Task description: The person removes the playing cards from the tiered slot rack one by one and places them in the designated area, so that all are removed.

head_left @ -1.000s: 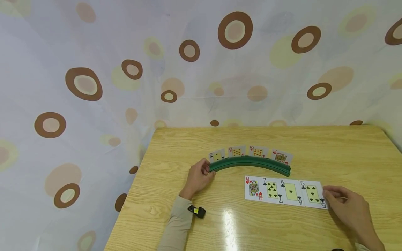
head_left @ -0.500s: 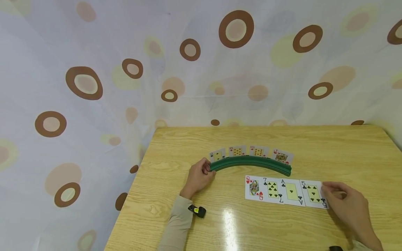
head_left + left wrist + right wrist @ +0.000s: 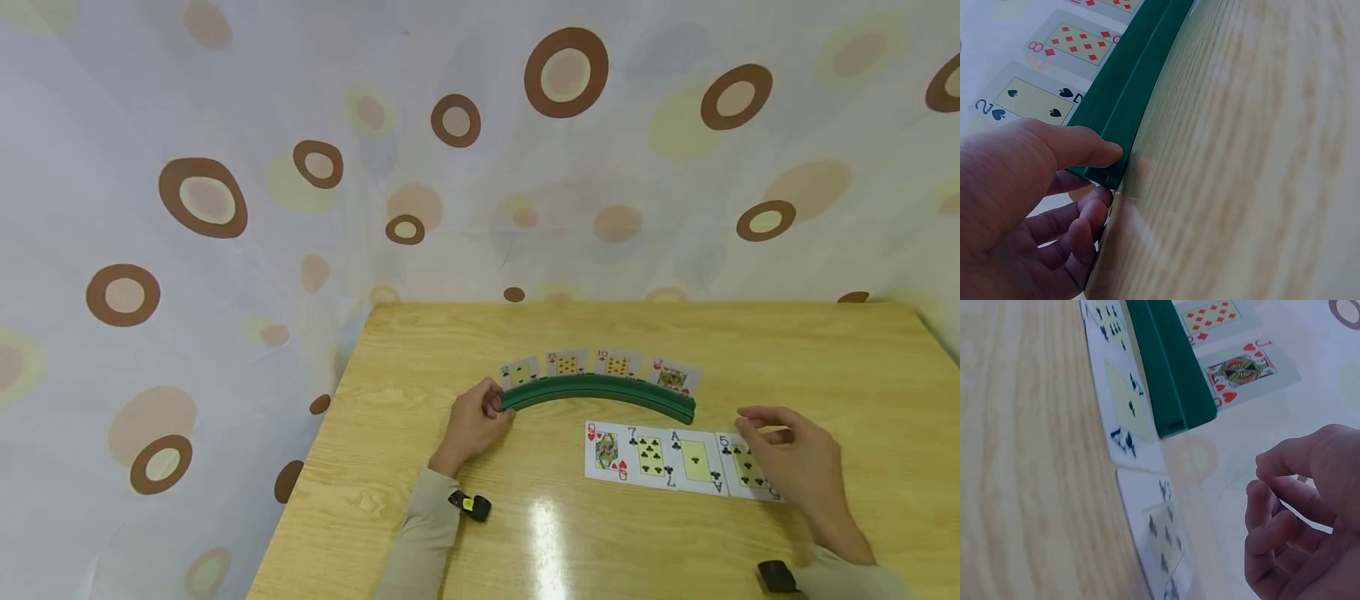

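A curved green card holder (image 3: 596, 386) stands on the table. My left hand (image 3: 472, 422) pinches its left end, thumb on top in the left wrist view. Upright in the holder are a two of spades (image 3: 1034, 102), an eight of diamonds (image 3: 1079, 44), a ten of diamonds (image 3: 618, 365) and a jack of hearts (image 3: 1241, 370). In front lies a row of face-up cards: a queen of hearts (image 3: 607, 451), a seven of clubs (image 3: 651, 457), an ace of clubs (image 3: 697, 462) and a five of clubs (image 3: 738, 481). Over that five hovers my right hand (image 3: 801, 458), fingers loosely bent, holding nothing and partly covering it.
The wooden table (image 3: 420, 350) reaches back to a wall covering (image 3: 480, 192) printed with circles, which also hangs along the left side. A black strap (image 3: 472, 505) is on the left sleeve and another black device (image 3: 777, 576) is by the right wrist.
My right hand has left the right edge of the five of clubs and moved up and to the left, over that card. The left hand keeps its grip on the holder.
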### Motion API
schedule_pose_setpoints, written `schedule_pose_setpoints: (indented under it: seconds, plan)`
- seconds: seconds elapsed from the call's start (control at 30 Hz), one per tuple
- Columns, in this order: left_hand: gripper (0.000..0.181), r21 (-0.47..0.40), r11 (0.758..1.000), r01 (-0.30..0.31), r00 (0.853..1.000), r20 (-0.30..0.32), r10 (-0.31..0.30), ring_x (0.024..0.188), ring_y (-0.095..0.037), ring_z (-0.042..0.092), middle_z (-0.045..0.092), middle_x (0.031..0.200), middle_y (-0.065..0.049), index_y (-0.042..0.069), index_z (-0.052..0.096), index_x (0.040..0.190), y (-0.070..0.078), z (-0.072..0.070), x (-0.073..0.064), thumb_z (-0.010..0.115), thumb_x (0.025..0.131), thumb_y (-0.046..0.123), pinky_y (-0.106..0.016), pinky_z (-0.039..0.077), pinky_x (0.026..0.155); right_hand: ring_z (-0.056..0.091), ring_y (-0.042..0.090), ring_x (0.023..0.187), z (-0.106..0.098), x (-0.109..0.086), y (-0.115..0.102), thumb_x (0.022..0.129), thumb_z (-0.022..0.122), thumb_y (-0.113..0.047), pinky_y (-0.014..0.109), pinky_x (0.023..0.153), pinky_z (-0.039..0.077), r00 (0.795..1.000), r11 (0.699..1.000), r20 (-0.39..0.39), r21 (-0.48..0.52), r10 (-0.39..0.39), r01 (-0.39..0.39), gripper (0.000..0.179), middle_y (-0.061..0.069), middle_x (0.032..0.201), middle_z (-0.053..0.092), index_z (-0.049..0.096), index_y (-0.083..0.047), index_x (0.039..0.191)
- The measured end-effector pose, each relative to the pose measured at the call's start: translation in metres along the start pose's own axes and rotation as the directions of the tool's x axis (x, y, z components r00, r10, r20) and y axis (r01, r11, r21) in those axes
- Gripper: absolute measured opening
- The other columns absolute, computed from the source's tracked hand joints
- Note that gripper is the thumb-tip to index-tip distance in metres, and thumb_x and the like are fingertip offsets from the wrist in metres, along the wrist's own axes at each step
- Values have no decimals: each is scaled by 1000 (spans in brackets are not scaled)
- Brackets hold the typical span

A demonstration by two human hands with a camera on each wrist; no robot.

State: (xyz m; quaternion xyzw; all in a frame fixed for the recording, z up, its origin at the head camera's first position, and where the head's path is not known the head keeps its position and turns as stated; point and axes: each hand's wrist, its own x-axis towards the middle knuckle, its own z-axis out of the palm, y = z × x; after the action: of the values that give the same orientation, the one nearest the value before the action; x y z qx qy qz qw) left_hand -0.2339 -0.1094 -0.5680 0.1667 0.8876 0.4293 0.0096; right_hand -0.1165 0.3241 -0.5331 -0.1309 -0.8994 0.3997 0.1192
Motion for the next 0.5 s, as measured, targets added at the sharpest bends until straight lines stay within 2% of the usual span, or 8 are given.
schedule_pose_setpoints:
  seconds: [0.13, 0.2, 0.27, 0.37, 0.4, 0.5]
  plan:
    - [21, -2, 1000, 13, 1000, 2, -13, 79, -7, 54, 68, 96, -6, 7, 68, 116, 0, 1, -2, 78, 98, 13, -23, 47, 75, 55, -19, 75, 4, 4, -10, 106, 72, -30, 22, 56, 50, 998, 998, -7, 4, -59, 59, 31, -36, 91, 59, 78, -6, 124]
    - [21, -4, 1000, 5, 1000, 0, -5, 79, -7, 54, 68, 95, -7, 6, 68, 115, -1, 1, -1, 78, 98, 13, -23, 47, 74, 53, -21, 78, 5, 8, -16, 107, 71, -30, 21, 56, 51, 995, 995, -13, 5, -97, 97, 30, -24, 98, 68, 78, -6, 125]
    - [22, -7, 1000, 4, 1000, 0, -4, 79, -7, 54, 68, 95, -7, 6, 68, 115, -1, 0, -1, 79, 98, 13, -22, 47, 74, 52, -22, 80, 6, 11, -21, 108, 69, -29, 20, 58, 51, 992, 992, -18, 3, -125, 125, 31, -5, 106, 76, 77, -6, 126]
    - [21, -5, 1000, -6, 1000, -1, 6, 78, -6, 54, 68, 95, -7, 6, 68, 115, -1, 0, -1, 79, 98, 13, -23, 47, 74, 50, -24, 81, 9, 15, -28, 108, 69, -28, 20, 57, 51, 989, 989, -18, 7, -147, 147, 32, 19, 119, 76, 75, -5, 129]
    - [21, -7, 1000, -6, 1000, -1, 6, 78, -6, 54, 68, 95, -7, 6, 68, 115, -1, 0, -1, 79, 98, 13, -22, 47, 74, 49, -24, 81, 11, 16, -29, 108, 69, -28, 20, 56, 51, 988, 988, -19, 10, -152, 152, 32, 24, 121, 75, 74, -5, 130]
    - [21, -7, 1000, -18, 1000, -6, 18, 78, -6, 54, 68, 94, -8, 6, 68, 115, -1, 1, -1, 79, 98, 13, -23, 47, 73, 50, -24, 81, 14, 19, -33, 108, 71, -26, 20, 55, 51, 987, 987, -19, 30, -159, 159, 33, 26, 124, 75, 73, -4, 133]
